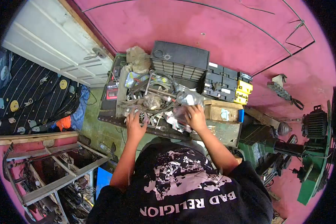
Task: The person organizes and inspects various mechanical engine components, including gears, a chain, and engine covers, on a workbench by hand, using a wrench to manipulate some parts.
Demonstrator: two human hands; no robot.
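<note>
Pink wall rises behind the bench, where a jumbled heap of metal parts, dull grey and partly rusty-looking, lies left of a wooden box. The left hand rests open at the heap's near edge; the right hand touches crumpled, translucent plastic, its grip unclear.

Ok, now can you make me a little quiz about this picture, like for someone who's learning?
1. Fill in the missing word on the black shirt: BAD ____.
2. True or false: in the picture, the white door is left of the metal tools.
3. Which is nearer the wooden box: the left hand or the right hand?

Key: 1. RELIGION; 2. True; 3. The right hand.
</note>
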